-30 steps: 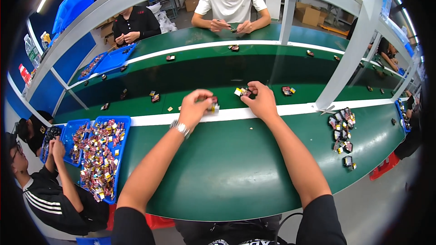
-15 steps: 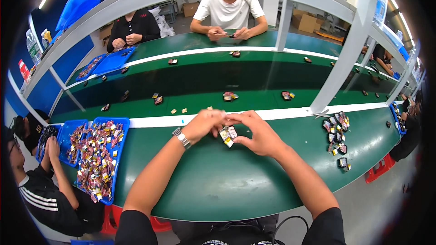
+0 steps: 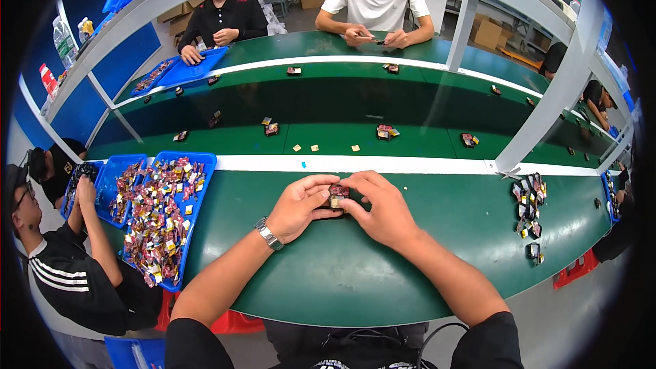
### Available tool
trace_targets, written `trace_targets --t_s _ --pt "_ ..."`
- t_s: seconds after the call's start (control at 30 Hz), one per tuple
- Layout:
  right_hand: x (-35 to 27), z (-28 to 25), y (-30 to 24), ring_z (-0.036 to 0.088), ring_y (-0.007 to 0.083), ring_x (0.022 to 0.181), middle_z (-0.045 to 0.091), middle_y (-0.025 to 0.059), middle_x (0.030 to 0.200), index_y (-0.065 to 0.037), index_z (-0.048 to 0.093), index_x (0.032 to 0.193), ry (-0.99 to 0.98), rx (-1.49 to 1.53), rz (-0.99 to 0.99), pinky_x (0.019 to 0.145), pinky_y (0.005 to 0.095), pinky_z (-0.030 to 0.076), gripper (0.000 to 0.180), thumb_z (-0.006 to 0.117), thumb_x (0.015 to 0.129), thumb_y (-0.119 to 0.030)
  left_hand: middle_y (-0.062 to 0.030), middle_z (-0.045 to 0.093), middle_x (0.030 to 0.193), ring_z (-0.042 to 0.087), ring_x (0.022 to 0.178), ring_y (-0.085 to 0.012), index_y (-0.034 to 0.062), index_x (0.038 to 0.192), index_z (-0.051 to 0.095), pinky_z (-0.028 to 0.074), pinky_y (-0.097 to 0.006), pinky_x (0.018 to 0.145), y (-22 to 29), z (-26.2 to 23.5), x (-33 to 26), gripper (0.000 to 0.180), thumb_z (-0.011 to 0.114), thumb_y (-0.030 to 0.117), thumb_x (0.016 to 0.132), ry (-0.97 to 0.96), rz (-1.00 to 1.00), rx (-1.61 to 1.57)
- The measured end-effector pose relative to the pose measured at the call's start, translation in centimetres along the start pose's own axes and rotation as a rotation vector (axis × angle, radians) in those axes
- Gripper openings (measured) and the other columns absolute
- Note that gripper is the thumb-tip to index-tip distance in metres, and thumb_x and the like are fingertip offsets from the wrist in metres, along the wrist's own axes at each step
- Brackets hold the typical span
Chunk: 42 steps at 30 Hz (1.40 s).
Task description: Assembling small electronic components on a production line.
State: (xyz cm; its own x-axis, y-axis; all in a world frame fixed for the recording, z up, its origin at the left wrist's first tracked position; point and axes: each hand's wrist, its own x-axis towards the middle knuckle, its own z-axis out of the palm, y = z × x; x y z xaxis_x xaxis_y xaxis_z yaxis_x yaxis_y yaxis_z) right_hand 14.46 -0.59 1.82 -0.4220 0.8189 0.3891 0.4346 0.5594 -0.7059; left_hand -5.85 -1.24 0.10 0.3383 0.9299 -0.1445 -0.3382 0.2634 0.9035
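Between my two hands, above the green bench top, is a small black-edged electronic module with a reddish face and a pale yellowish block. My left hand, with a metal watch on its wrist, grips the module's left side, thumb on the front. My right hand closes on it from the right, forefinger at the upper edge and thumb at the lower corner. The fingers hide part of the module's rim. To the right lies a pile of similar modules, with one more module just nearer.
Blue trays heaped with red, yellow and white parts stand at left. Beyond a white ledge, a green conveyor belt carries scattered modules. A grey post rises at right. Co-workers sit opposite and at left.
The view has shifted, so the bench scene sits differently. My left fingers, blurred above the module before, now hold its left side. The module looks turned more upright.
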Motion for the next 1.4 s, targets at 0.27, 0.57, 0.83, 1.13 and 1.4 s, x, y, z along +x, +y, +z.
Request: trace_targets --t_s 0.27,0.57,0.83,1.13,1.4 --pt "-0.3 1.3 1.2 0.063 0.0225 0.093 0.062 0.0044 0.105 -0.008 0.068 0.103 0.119 -0.203 -0.180 0.075 0.0349 0.054 0.024 0.070 0.080 -0.004 -0.0140 0.060 0.120 0.063 0.108 -0.0209 -0.0014 0.124 0.050 0.056 -0.038 0.093 -1.3 0.1 0.0 0.026 0.051 0.004 0.098 0.022 0.072 0.023" --pt "0.1 1.0 1.2 0.059 0.0248 0.095 0.060 0.0053 0.106 -0.007 0.063 0.091 0.050 -0.173 -0.243 0.078 0.0358 0.052 0.019 0.070 0.074 0.000 -0.0141 0.060 0.122 0.064 0.105 -0.0190 -0.0009 0.122 0.049 0.056 -0.035 0.092 -1.2 0.3 -0.2 0.024 0.048 0.000 0.098 0.031 0.066 0.097" --pt "0.5 -0.1 2.2 0.055 0.0250 0.087 0.056 0.0056 0.094 -0.008 0.061 0.088 -0.133 -0.198 -0.369 0.077 0.0366 0.049 0.022 0.074 0.071 -0.001 -0.0148 0.058 0.129 0.063 0.104 -0.0168 -0.0010 0.122 0.049 0.056 -0.034 0.092 -1.6 -0.1 -0.2 0.025 0.047 -0.002 0.097 0.005 0.062 0.158" --pt "0.0 -0.2 1.7 0.053 0.0236 0.088 0.053 0.0043 0.094 -0.011 0.068 0.087 -0.115 -0.144 -0.202 0.076 0.0357 0.048 0.015 0.075 0.075 -0.005 -0.0140 0.057 0.132 0.061 0.110 -0.0174 -0.0007 0.123 0.050 0.054 -0.033 0.093 -1.0 0.6 -0.3 0.025 0.045 -0.001 0.098 -0.004 0.070 0.235" --pt "-0.2 0.3 2.1 0.051 0.0270 0.112 0.055 0.0076 0.117 -0.010 0.072 0.089 -0.059 0.014 -0.082 0.089 0.0336 0.049 0.009 0.071 0.080 -0.008 -0.0146 0.059 0.126 0.061 0.110 -0.0183 -0.0017 0.127 0.049 0.055 -0.033 0.093 -1.0 0.2 -0.4 0.030 0.043 -0.002 0.098 0.014 0.032 0.208"
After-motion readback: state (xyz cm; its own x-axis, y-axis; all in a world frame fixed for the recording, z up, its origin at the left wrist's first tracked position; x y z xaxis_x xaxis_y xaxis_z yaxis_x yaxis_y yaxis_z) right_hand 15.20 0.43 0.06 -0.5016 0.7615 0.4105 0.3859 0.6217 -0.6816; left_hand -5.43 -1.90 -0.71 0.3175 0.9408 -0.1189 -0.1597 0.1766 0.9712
